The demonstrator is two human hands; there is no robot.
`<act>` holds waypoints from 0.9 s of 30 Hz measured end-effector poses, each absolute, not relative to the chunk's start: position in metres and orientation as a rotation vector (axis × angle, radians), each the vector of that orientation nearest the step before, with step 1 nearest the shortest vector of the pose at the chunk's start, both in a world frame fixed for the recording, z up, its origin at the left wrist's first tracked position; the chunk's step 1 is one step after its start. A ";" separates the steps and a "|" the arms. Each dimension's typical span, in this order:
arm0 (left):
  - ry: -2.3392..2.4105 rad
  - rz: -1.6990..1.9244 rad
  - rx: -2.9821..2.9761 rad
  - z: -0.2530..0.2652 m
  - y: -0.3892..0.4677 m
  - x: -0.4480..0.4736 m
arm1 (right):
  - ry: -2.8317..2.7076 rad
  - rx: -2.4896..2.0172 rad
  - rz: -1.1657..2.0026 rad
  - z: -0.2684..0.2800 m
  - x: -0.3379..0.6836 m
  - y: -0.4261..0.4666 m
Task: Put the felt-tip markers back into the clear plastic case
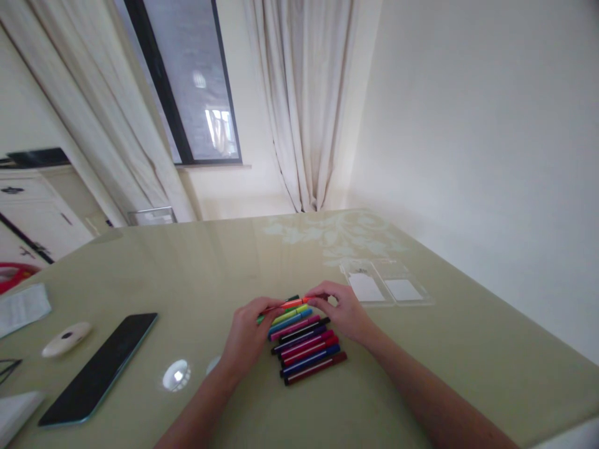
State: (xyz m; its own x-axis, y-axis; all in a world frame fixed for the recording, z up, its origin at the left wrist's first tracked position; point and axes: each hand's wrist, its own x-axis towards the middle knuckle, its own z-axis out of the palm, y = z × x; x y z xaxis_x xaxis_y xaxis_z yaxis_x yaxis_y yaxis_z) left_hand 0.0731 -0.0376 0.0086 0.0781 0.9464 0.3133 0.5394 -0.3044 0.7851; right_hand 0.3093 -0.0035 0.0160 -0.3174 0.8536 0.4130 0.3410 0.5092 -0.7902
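An orange-red marker (296, 303) is pinched at both ends, its left end in my left hand (249, 330) and its right end in my right hand (340, 312). Both hands are closed on it at the far end of a row of markers. Below them several felt-tip pens lie side by side, slightly slanted: a yellow-green marker (287, 316), a light blue marker (291, 322), black, purple and pink ones, a blue marker (309, 361) and a dark red marker (316, 368) nearest me. My fingers partly hide the green and dark pens at the far end.
An open clear plastic case (387, 284) with white inserts lies beyond my right hand. On the left are a black tablet or phone (100, 368), a white oval object (66, 340) and a paper sheet (23, 308). The glossy table (210, 262) meets a wall at right.
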 end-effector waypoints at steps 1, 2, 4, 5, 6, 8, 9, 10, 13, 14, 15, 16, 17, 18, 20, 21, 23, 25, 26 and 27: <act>1.476 1.143 1.877 0.009 -0.038 0.073 | -1.884 -0.991 0.749 0.016 0.309 -0.004; 1.482 1.147 1.869 0.009 -0.038 0.074 | -1.883 -0.998 0.758 0.015 0.309 -0.004; 1.477 1.141 1.867 0.010 -0.038 0.074 | -1.876 -1.019 0.789 0.015 0.308 -0.003; 1.470 1.132 1.875 0.010 -0.037 0.073 | -1.866 -1.033 0.804 0.016 0.307 -0.002; 1.461 1.117 1.887 0.009 -0.035 0.073 | -1.856 -1.048 0.815 0.016 0.306 -0.001; 1.455 1.094 1.909 0.008 -0.032 0.070 | -1.854 -1.077 0.820 0.015 0.304 0.001; 1.469 1.098 1.910 0.006 -0.030 0.069 | -1.863 -1.089 0.813 0.014 0.303 0.002; 1.497 1.111 1.904 0.004 -0.028 0.068 | -1.876 -1.097 0.802 0.013 0.301 0.003; 1.612 1.150 1.862 -0.006 -0.023 0.065 | -1.961 -1.087 0.726 0.004 0.297 0.007; 1.631 1.143 1.852 -0.009 -0.023 0.065 | -2.006 -1.074 0.689 0.001 0.296 0.008; 1.632 1.132 1.842 -0.012 -0.022 0.066 | -2.057 -1.057 0.653 -0.003 0.295 0.009; 1.623 1.124 1.832 -0.014 -0.022 0.068 | -2.109 -1.038 0.622 -0.006 0.294 0.010; 1.609 1.121 1.823 -0.015 -0.022 0.070 | -2.155 -1.019 0.598 -0.008 0.293 0.011; 1.592 1.120 1.821 -0.016 -0.022 0.073 | -2.190 -1.004 0.580 -0.010 0.292 0.012; 1.568 1.115 1.853 -0.016 -0.021 0.079 | -2.227 -0.993 0.547 -0.012 0.290 0.013; 1.564 1.107 1.885 -0.015 -0.020 0.081 | -2.236 -0.995 0.525 -0.012 0.290 0.013; 1.574 1.073 1.973 -0.014 -0.018 0.085 | -2.251 -1.006 0.466 -0.013 0.287 0.013; 1.590 1.031 2.055 -0.015 -0.016 0.086 | -2.271 -1.018 0.400 -0.014 0.285 0.014; 1.594 1.006 2.090 -0.015 -0.015 0.086 | -2.281 -1.022 0.370 -0.014 0.284 0.014; 1.598 0.983 2.116 -0.016 -0.015 0.085 | -2.281 -1.032 0.339 -0.013 0.284 0.014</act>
